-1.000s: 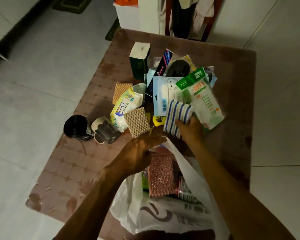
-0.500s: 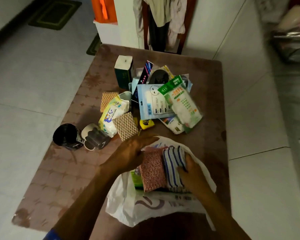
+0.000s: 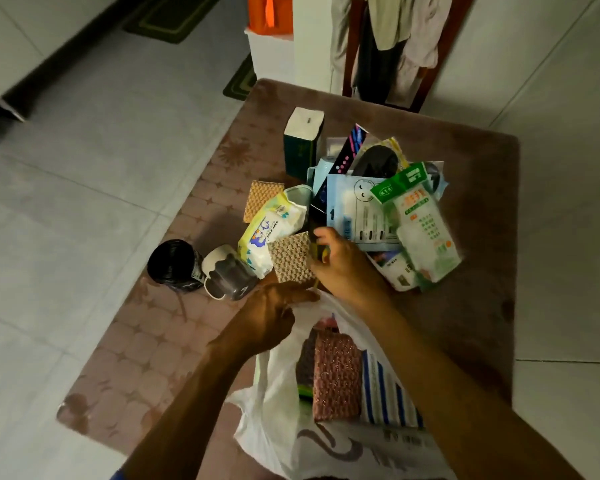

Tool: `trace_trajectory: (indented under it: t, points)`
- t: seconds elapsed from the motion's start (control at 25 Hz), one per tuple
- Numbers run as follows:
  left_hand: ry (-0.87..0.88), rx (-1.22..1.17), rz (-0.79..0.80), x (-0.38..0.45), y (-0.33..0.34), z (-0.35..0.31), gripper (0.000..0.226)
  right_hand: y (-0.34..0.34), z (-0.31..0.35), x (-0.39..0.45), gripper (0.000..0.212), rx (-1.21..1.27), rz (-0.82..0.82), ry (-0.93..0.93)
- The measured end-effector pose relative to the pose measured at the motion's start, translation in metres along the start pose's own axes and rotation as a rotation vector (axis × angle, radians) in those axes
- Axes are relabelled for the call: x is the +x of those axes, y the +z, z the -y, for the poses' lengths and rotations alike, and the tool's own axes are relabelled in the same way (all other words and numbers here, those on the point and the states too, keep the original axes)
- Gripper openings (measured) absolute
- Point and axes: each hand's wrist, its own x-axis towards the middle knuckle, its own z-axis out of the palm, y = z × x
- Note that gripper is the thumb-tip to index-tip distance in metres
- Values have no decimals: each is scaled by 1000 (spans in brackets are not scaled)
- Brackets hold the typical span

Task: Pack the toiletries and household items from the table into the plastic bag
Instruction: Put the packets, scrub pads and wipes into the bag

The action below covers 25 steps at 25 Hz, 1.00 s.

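The white plastic bag (image 3: 278, 403) lies open at the table's near edge. Inside it are a pink scouring pad (image 3: 336, 379) and a blue-striped cloth (image 3: 385, 400). My left hand (image 3: 274, 317) grips the bag's rim and holds it open. My right hand (image 3: 343, 268) is at the pile of packets, its fingers curled round a small yellow item (image 3: 325, 253) that is mostly hidden. Beside that hand lie a tan sponge (image 3: 291, 258) and a pack of baby wipes (image 3: 271, 233).
The brown table (image 3: 475, 209) also holds a green tissue box (image 3: 303, 143), a blue packet (image 3: 357, 213), a green-topped packet (image 3: 420, 223), a second tan sponge (image 3: 260, 199), a black roll (image 3: 174, 265) and a white cup (image 3: 222, 271). Clothes hang beyond the far edge.
My right hand left the striped cloth in the bag and moved forward to the pile, where it closed on the small yellow item. My left hand stayed on the bag's rim.
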Motion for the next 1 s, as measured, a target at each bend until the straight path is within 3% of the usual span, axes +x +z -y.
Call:
trace_trajectory:
  t: [0.08, 0.12, 0.28, 0.32, 0.44, 0.52, 0.6, 0.68, 0.8, 0.88, 0.96, 1.0]
  points:
    - [-2, -29, 4, -1, 1, -4, 50, 38, -13, 51, 73, 49, 139, 259]
    - [3, -38, 6, -3, 3, -7, 46, 53, -20, 63, 71, 72, 155, 330]
    - [-23, -118, -17, -8, 7, -4, 44, 54, -27, 52, 32, 101, 107, 228]
    - [-42, -146, -13, -10, 8, -4, 46, 38, -24, 41, 30, 145, -5, 166]
    - [-68, -179, 77, -17, 4, -12, 59, -32, -11, -29, 31, 223, -565, -81]
    - [-40, -150, 80, -19, 0, -20, 67, -57, -4, -96, 30, 207, -713, -162]
    - [30, -141, 34, -18, -2, -31, 66, -45, -7, -160, 27, 120, -619, -220]
    - [56, -160, 2, -20, -6, -38, 68, -13, -23, -197, 30, -138, -480, -300]
    - [101, -118, -40, -29, -13, -42, 71, 15, -49, -195, 33, -486, -397, -356]
    - [125, -110, -54, -33, -14, -45, 72, 36, -51, -160, 48, -601, -326, -229]
    - [120, -106, -69, -36, -12, -49, 70, 43, -43, -135, 94, -580, -147, 11]
    - [113, -108, -82, -36, -11, -48, 70, 38, -32, -127, 96, -510, -55, 105]
